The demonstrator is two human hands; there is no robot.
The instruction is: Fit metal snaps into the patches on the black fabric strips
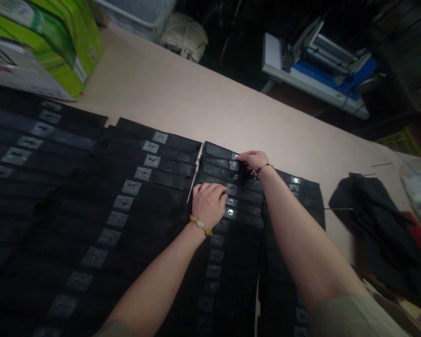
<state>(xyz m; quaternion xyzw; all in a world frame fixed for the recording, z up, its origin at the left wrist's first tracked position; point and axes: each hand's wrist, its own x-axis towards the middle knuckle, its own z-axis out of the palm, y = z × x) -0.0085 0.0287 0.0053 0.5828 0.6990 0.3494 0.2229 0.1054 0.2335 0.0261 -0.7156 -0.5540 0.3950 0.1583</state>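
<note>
Right arm (301,248): over black strips (245,196).
Right grip (254,160): curled on them, pinch hard to tell.
Left grip (208,203): spread flat, holding strips still.

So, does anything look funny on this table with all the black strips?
A thin pale stick stands out. It lies slanted in the gap between two groups of black strips, beside the left hand. It looks odd because the strips line up neatly and it runs crooked.
</note>
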